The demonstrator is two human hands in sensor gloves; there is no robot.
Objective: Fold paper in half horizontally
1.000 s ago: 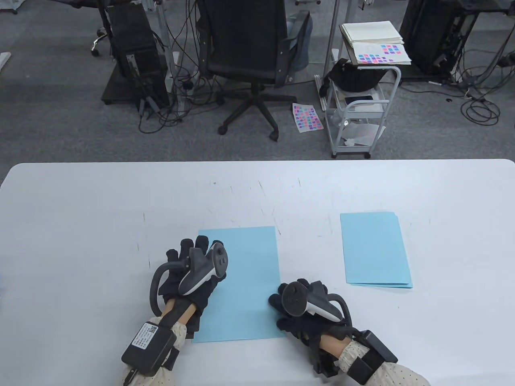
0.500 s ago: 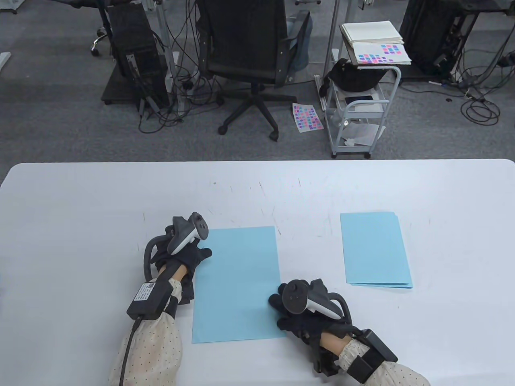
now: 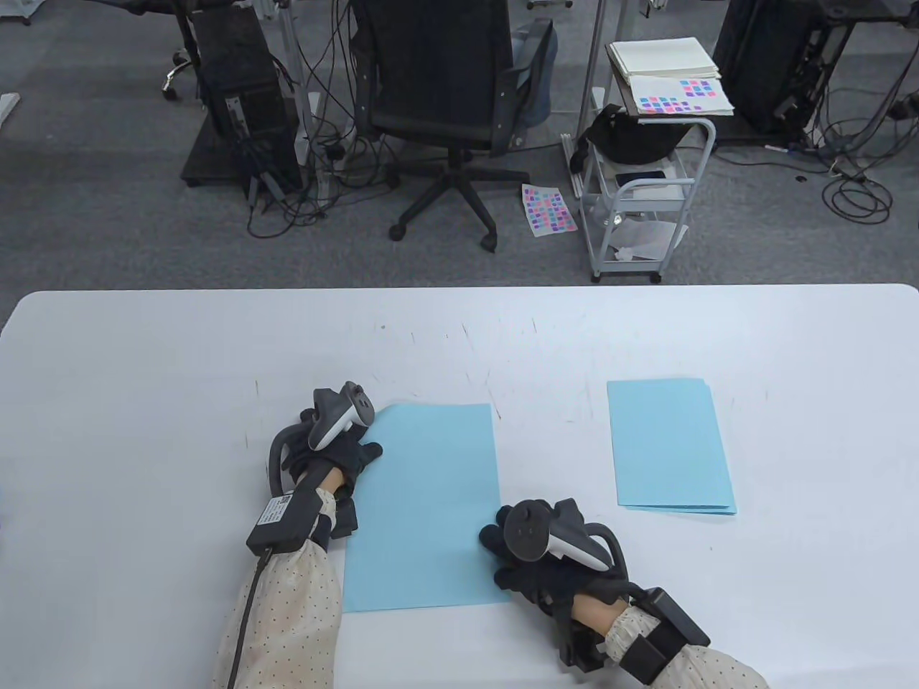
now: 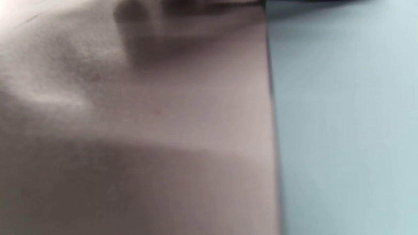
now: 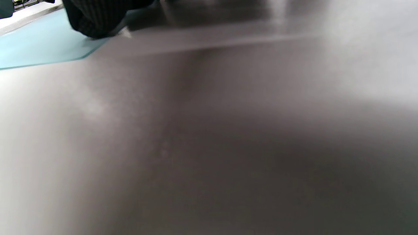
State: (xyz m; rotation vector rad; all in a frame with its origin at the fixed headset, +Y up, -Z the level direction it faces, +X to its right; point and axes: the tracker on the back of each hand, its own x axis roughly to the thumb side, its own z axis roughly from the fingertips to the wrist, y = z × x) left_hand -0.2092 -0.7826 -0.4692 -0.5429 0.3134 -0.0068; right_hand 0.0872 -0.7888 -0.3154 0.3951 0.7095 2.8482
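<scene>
A light blue paper sheet (image 3: 431,502) lies flat on the white table (image 3: 143,373), long side running away from me. My left hand (image 3: 344,448) is at the sheet's far left corner. Its thumb lies on top of the paper, its fingers are hidden under the tracker, and the corner looks slightly curled up. The left wrist view shows the sheet's left edge (image 4: 343,130) close up and blurred. My right hand (image 3: 517,552) rests on the sheet's right edge near the near right corner. In the right wrist view a gloved fingertip (image 5: 94,19) presses that corner of the paper (image 5: 39,45).
A stack of folded blue sheets (image 3: 671,445) lies on the table to the right. Beyond the table's far edge stand an office chair (image 3: 445,93) and a small white cart (image 3: 639,194).
My left hand moved from the sheet's left middle up to its far left corner, where the corner now looks curled. My right hand and the sheet's other corners stayed put.
</scene>
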